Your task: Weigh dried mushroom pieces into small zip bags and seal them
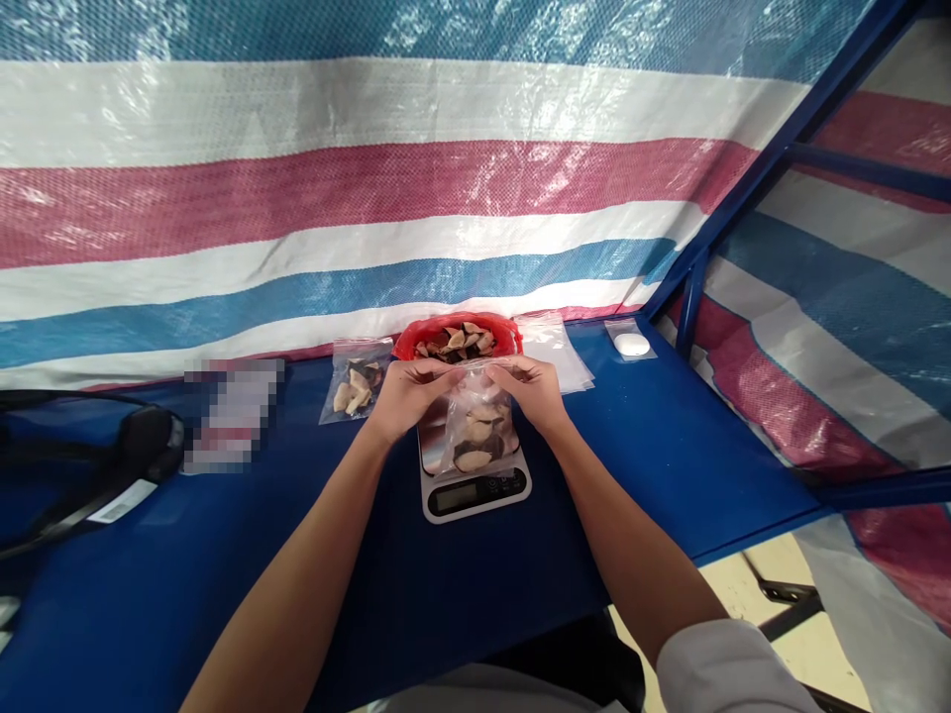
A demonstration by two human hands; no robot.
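Note:
Between my two hands is a clear zip bag with several pale, dark-edged dried slices in its lower part. My left hand pinches the top edge of the bag on one side, and my right hand pinches it on the other. The bag's lower part is over a white kitchen scale with a shiny plate; whether it rests there I cannot tell. Just behind my hands stands a red basket holding more dried slices.
A filled zip bag lies left of my hands. Flat clear bags lie right of the basket. Farther right is a small bag with a white oval object. A black strapped device sits on the blue table; striped sheeting hangs behind.

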